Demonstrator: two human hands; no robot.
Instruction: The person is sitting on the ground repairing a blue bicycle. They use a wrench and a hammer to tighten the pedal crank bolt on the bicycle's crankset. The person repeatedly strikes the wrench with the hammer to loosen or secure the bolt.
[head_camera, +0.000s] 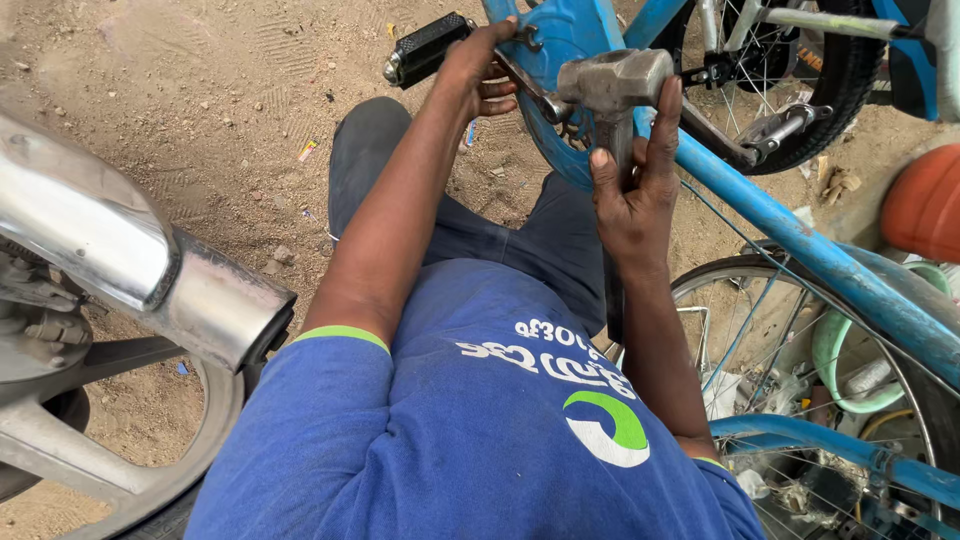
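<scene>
Landmark: the blue steel bicycle frame tube (800, 235), which runs from upper middle down to the right edge. At its upper end sits the blue chain guard disc (560, 40). The grey metal hammer head (612, 80) lies against that end of the tube, with the right hand (630, 200) just below it on the handle. The left hand (480, 70) is left of the tube's upper end, on the steel crank arm (525, 85); the black rubber pedal (425, 45) is farther left. Above the tube, a black-tyred spoked wheel (850, 70); below it, another spoked wheel (800, 400). Far left of the tube, a chrome motorcycle exhaust pipe (120, 260) over sandy ground (200, 100).
</scene>
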